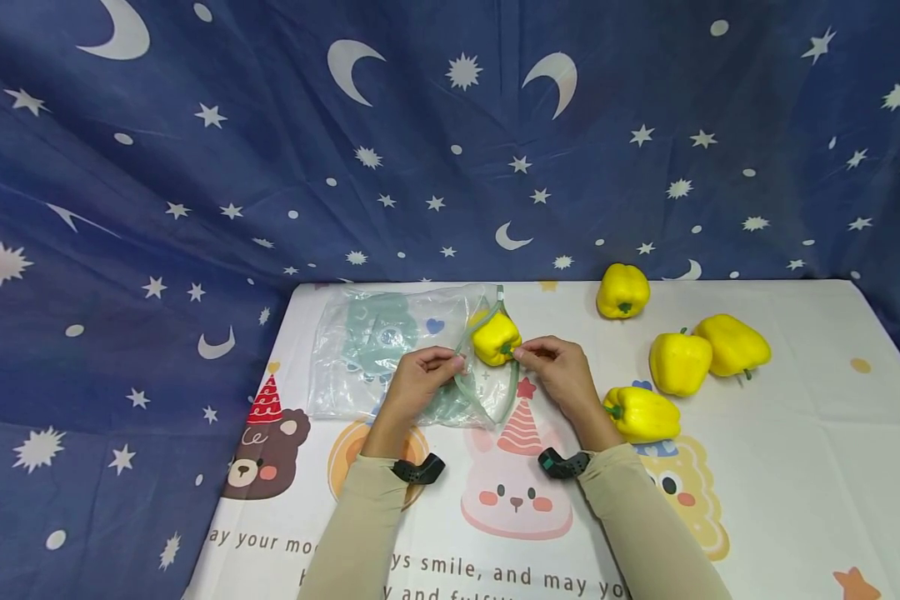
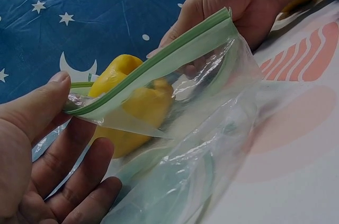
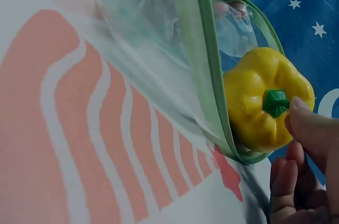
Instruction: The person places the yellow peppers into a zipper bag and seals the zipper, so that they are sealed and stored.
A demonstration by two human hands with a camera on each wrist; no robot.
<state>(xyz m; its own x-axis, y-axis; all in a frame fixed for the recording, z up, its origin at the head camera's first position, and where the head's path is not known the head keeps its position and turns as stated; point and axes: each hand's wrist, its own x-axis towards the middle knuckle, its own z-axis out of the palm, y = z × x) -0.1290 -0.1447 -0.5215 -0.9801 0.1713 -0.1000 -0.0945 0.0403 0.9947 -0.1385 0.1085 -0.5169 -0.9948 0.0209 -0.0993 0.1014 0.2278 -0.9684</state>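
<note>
A clear zip bag (image 1: pixel 450 400) with a green zip rim lies on the table, its mouth spread apart toward the right. My left hand (image 1: pixel 423 377) pinches the zip edge between thumb and fingers. A yellow bell pepper (image 3: pixel 265 97) sits in the bag's mouth, partly inside it. My right hand (image 1: pixel 562 375) pinches the green stem of this pepper with thumb and finger. In the left wrist view the pepper (image 2: pixel 140 107) shows through the clear plastic, and the right hand (image 2: pixel 233 7) is behind the zip edge.
To the right lie more yellow bell peppers: one at the back edge (image 1: pixel 622 291), two touching each other (image 1: pixel 680 364) (image 1: pixel 731 345), and one near my right wrist (image 1: pixel 642 414). A printed white cloth (image 1: pixel 810 467) covers the table. Behind it hangs a blue star-patterned curtain (image 1: pixel 420 167).
</note>
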